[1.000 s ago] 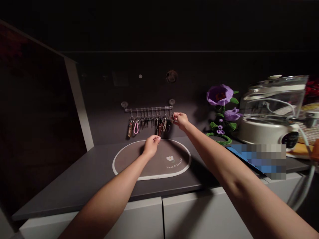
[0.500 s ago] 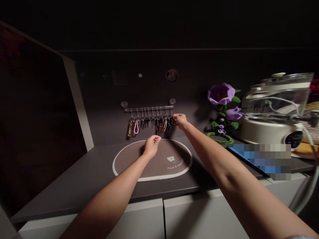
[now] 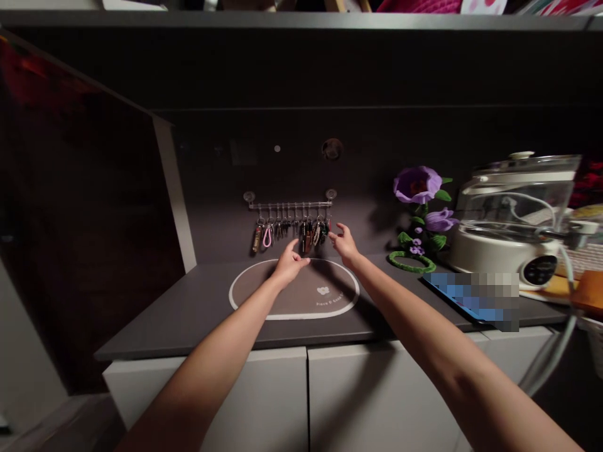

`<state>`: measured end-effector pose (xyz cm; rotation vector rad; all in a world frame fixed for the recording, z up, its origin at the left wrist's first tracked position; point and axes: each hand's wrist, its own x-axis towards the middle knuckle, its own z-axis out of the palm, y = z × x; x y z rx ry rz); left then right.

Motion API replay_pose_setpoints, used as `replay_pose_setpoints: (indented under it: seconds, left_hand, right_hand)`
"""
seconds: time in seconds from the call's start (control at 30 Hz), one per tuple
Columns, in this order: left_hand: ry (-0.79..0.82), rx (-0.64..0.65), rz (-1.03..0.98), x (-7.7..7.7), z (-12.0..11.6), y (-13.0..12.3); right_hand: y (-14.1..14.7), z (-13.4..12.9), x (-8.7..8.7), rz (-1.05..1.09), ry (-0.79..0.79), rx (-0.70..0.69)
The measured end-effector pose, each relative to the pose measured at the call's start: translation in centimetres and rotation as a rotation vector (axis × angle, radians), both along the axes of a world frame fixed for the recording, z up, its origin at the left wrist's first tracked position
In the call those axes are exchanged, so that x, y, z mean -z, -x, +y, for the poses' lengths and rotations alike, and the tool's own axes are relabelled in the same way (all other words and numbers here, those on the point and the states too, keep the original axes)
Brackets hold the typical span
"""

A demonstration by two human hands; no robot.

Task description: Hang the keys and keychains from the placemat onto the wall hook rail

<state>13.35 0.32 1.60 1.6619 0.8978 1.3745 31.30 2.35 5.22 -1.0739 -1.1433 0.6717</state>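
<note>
A clear hook rail (image 3: 292, 205) is fixed to the dark back wall by two round mounts. Several key rings hang from its hooks, among them a brown key tag (image 3: 257, 238), a pink loop strap (image 3: 267, 236) and a beaded strap (image 3: 317, 233). My left hand (image 3: 291, 262) hovers below the rail and in front of the keys, thumb and fingers apart, holding nothing. Close to the rail's right end is my right hand (image 3: 345, 242), its fingers spread beside a small red item (image 3: 330, 226) that hangs there. Whether a fingertip touches it, I cannot tell.
Beneath the keys an oval brown mat (image 3: 254, 292) with a white rim lies on the dark countertop (image 3: 188, 314). To the right stand purple felt flowers (image 3: 418, 185), a blurred-out tablet-like device (image 3: 466, 301) and a cream kitchen appliance (image 3: 490, 251). A shelf edge (image 3: 301, 21) runs overhead.
Both hands have opened from a pinch. My right hand has come away from the red item, now hanging at the rail's right end. The view has shifted back, showing the upper shelf.
</note>
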Motion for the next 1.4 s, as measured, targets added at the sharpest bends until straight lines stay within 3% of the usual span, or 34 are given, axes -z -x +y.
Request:
replay_pose_setpoints:
  seconds: [0.03, 0.17, 0.3, 0.5, 0.7, 0.8, 0.87, 0.97, 1.03, 1.13, 1.23, 1.4]
  left_hand:
    - [-0.016, 0.021, 0.025, -0.6, -0.5, 0.4]
    - [-0.156, 0.112, 0.091, -2.0, -3.1, 3.0]
    - [-0.256, 0.141, 0.183, -1.1, -6.3, 6.6]
    - [-0.241, 0.121, 0.297, 1.6, -9.2, 9.8]
    - [-0.169, 0.149, 0.260, 1.9, -9.3, 10.2]
    - [-0.099, 0.108, 0.199, 1.4, -8.0, 10.6]
    - [-0.079, 0.008, 0.163, 0.8, -6.3, 11.0]
    - [-0.063, -0.214, 0.140, -0.4, -2.6, 11.6]
    - [-0.060, -0.333, 0.119, -1.4, 0.2, 11.7]
    - [-0.056, -0.405, 0.029, -2.8, 4.2, 11.3]
    - [0.029, -0.343, -0.092, -3.6, 7.5, 10.4]
    - [0.161, -0.011, -0.246, -4.0, 10.6, 9.6]
  right_hand:
    - [0.8, -1.2, 0.1, -0.001, -0.016, -0.011]
    - [3.6, -6.3, 0.4, -0.056, -0.159, -0.280]
    - [4.7, -9.9, 1.9, -0.209, -0.213, -0.418]
    - [5.0, -12.6, 4.4, -0.352, -0.169, -0.484]
    - [5.0, -13.0, 4.6, -0.408, -0.186, -0.483]
    - [3.9, -11.6, 4.0, -0.428, -0.164, -0.413]
    - [2.7, -10.0, 3.3, -0.412, -0.134, -0.301]
    - [0.7, -6.7, 1.8, -0.354, -0.051, -0.112]
    - [-0.4, -4.3, 0.7, -0.306, 0.013, -0.059]
    - [-1.2, -0.7, -0.6, -0.232, 0.069, -0.027]
    - [-1.2, 2.4, -0.9, -0.155, 0.079, -0.004]
    - [-0.7, 5.8, -0.4, -0.020, 0.031, -0.042]
